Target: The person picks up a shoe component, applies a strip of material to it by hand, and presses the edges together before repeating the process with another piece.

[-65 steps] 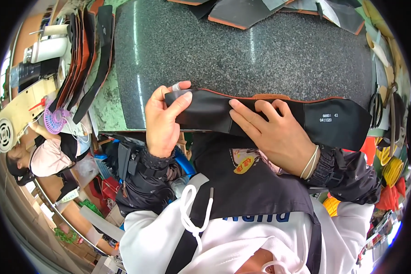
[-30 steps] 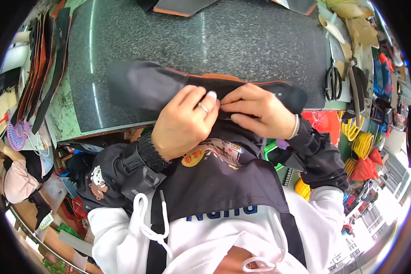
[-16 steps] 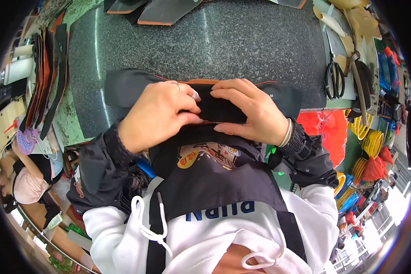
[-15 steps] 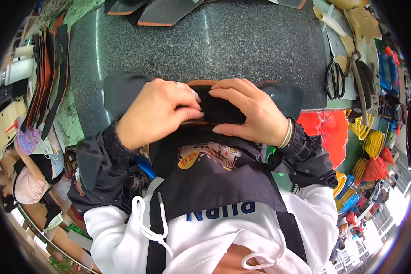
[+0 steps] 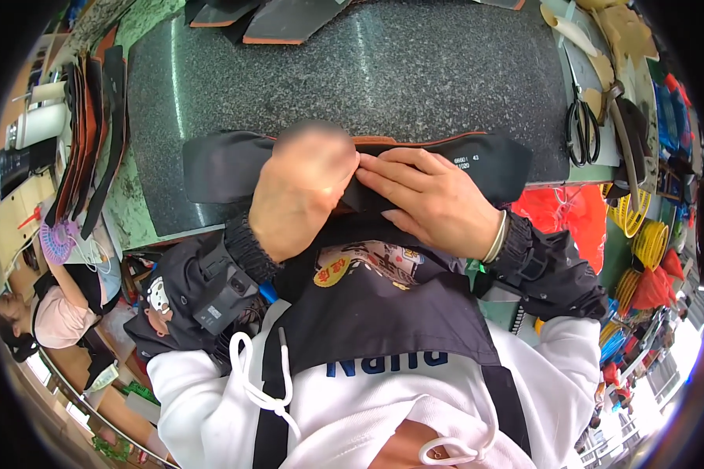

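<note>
A long black leather-like piece (image 5: 497, 160) with an orange-brown edge and small white print lies crosswise at the near edge of the dark stone slab. My left hand (image 5: 301, 199) is closed over its middle; a blur covers part of that hand and hides the finger detail. Beside it, my right hand (image 5: 434, 191) grips the same piece, long fingers on top and thumb lower, toward my body. The fingertips of both hands nearly meet. To the left and right, the piece's ends stick out past my hands.
The speckled slab (image 5: 289, 86) sits on a green bench. Similar pieces lie at its far edge (image 5: 289, 23) and in a left-hand stack (image 5: 94, 133). Black scissors (image 5: 582, 129) and a red bag (image 5: 563, 219) are at right. Another person (image 5: 59, 313) is at far left.
My left hand has turned and risen over the piece, its fingers now reaching the right hand's fingertips. My right fingers have drawn together, and more of the piece's right end shows.
</note>
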A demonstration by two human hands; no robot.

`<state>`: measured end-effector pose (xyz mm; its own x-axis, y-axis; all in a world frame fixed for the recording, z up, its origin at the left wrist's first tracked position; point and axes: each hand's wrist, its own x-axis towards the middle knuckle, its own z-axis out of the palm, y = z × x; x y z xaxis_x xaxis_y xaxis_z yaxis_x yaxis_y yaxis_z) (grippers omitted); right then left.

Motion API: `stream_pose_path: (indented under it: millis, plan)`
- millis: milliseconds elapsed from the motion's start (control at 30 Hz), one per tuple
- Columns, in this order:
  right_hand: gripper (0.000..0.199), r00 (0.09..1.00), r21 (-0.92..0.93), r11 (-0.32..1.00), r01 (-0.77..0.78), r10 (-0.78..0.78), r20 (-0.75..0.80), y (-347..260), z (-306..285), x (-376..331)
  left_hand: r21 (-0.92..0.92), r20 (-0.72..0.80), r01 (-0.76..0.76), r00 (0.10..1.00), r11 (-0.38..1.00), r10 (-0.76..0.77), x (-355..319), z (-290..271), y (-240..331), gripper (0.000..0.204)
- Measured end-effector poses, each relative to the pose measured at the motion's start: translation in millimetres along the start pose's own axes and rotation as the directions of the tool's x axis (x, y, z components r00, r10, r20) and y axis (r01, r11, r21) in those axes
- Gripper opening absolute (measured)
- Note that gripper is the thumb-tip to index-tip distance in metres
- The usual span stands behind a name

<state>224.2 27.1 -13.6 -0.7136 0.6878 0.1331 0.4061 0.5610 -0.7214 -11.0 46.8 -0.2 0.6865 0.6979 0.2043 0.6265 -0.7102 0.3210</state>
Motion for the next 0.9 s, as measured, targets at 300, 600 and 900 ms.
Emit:
stream_pose_path:
  millis: [300,600,900]
  plan:
    - [0.066,0.988,-0.158,0.983,0.095,-0.073,0.139,7.1,-0.4,-21.1,-0.269,0.187,0.118,0.98,0.956,-0.068,0.1,-9.1,3.4,0.031]
    - [0.072,0.992,-0.31,0.95,0.043,-0.005,0.123,21.7,-22.0,-53.9,0.222,0.166,-0.303,0.948,0.927,0.27,-15.4,3.9,25.4,0.027]
    - [0.058,0.966,-0.201,0.953,0.226,-0.246,-0.079,39.4,10.4,-51.6,0.169,0.143,-0.313,0.946,0.935,0.291,-19.6,8.2,27.9,0.036]
